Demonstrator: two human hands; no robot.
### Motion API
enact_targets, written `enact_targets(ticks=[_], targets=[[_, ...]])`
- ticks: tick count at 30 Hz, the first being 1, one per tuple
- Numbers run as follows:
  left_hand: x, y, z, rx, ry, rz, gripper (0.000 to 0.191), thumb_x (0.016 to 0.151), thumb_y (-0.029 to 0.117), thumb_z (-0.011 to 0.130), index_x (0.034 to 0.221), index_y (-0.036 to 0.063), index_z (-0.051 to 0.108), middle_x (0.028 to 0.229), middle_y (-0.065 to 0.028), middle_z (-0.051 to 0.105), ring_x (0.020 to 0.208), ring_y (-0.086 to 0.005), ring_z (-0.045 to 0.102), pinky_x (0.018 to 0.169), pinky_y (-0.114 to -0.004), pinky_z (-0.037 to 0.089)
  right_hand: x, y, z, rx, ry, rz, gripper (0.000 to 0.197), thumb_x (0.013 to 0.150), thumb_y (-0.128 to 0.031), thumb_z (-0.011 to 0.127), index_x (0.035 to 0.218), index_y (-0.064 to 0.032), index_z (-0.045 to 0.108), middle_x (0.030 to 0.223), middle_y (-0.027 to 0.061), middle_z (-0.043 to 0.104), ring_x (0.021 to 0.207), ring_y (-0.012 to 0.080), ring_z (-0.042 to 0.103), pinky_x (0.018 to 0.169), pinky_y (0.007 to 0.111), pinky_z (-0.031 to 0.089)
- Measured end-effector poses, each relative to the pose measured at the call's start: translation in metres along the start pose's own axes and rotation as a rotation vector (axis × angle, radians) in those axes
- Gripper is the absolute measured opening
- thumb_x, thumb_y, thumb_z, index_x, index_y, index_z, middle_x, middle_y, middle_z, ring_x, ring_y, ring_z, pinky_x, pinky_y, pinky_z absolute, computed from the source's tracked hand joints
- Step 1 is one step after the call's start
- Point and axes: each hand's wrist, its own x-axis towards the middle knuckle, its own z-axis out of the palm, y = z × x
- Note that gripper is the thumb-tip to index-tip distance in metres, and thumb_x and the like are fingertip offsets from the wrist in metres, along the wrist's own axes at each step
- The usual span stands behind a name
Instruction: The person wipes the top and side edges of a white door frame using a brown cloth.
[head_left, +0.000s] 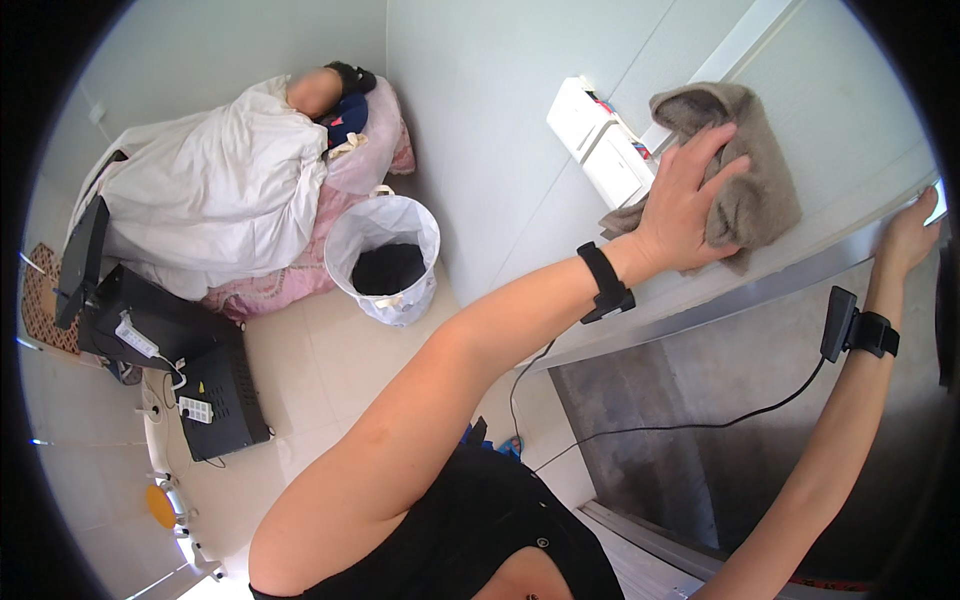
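My left hand (686, 199) presses a folded grey-brown cloth (769, 176) against the pale wall panel, its fingers spread and hooked into the folds. Part of the cloth also shows below my wrist, beside a white wall-mounted storage box (600, 146). Out at the far right, my right hand (906, 229) rests at the edge of the doorway frame (847, 255). Its fingertips reach a bright spot at the picture's rim, so their grip is hard to make out. Both wrists wear black straps; the right one carries a black device (838, 322) with a cable.
A person lies under a white quilt (217, 187) on a bed. Beside it stands a white laundry basket (382, 259) holding dark fabric. Black cabinets (217, 405) with power strips stand at left. A black cable (675, 427) hangs across the doorway near my body.
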Motion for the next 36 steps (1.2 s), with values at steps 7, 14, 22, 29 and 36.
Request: enact_targets(ticks=[7,14,22,29,36], targets=[[-0.035,-0.004,-0.003,-0.071,-0.039,0.056,0.081,0.062,0.018,0.081,0.135,0.0146,0.046,0.150,-0.0237,0.032,0.132,-0.0476,0.039,0.096,-0.052,0.038,0.005,0.006,0.002,-0.080,0.028,-0.016,0.057,0.093,-0.048,0.052,0.119,0.0015,0.065,0.112,0.0191,0.069,0.106,0.0307,0.065,0.093,0.039,0.047],[-0.090,-0.012,-0.018,0.046,-0.263,0.055,0.065,0.068,-0.001,0.067,0.128,0.0165,0.050,0.147,-0.0236,0.036,0.131,-0.0463,0.040,0.100,-0.050,0.039,0.004,0.014,0.000,-0.111,-0.021,-0.009,0.059,0.094,-0.050,0.052,0.118,0.0027,0.064,0.108,0.0197,0.069,0.102,0.0311,0.065,0.090,0.040,0.048],[-0.142,-0.018,-0.031,0.011,-0.418,-0.132,0.059,0.069,0.005,0.068,0.125,0.0140,0.054,0.140,-0.0219,0.044,0.127,-0.0404,0.043,0.108,-0.050,0.034,0.002,0.019,0.000,-0.127,-0.070,-0.007,0.062,0.094,-0.052,0.052,0.116,0.0041,0.064,0.104,0.0203,0.069,0.097,0.0315,0.066,0.087,0.040,0.049],[-0.188,-0.015,-0.061,0.126,-0.564,-0.237,0.066,0.070,0.011,0.070,0.134,0.0109,0.052,0.135,-0.0202,0.047,0.121,-0.0399,0.046,0.106,-0.049,0.035,-0.002,0.018,0.007,-0.126,-0.097,0.000,0.064,0.095,-0.054,0.052,0.115,0.0053,0.064,0.100,0.0209,0.069,0.093,0.0319,0.067,0.084,0.041,0.050],[-0.245,-0.004,-0.092,-0.035,-0.518,-0.664,0.087,0.065,0.005,0.076,0.143,0.0055,0.039,0.138,-0.0224,0.044,0.128,-0.0412,0.044,0.110,-0.048,0.037,0.007,0.012,-0.012,-0.263,-0.116,0.007,0.067,0.095,-0.057,0.052,0.114,0.0065,0.063,0.096,0.0215,0.069,0.089,0.0323,0.067,0.081,0.041,0.051]])
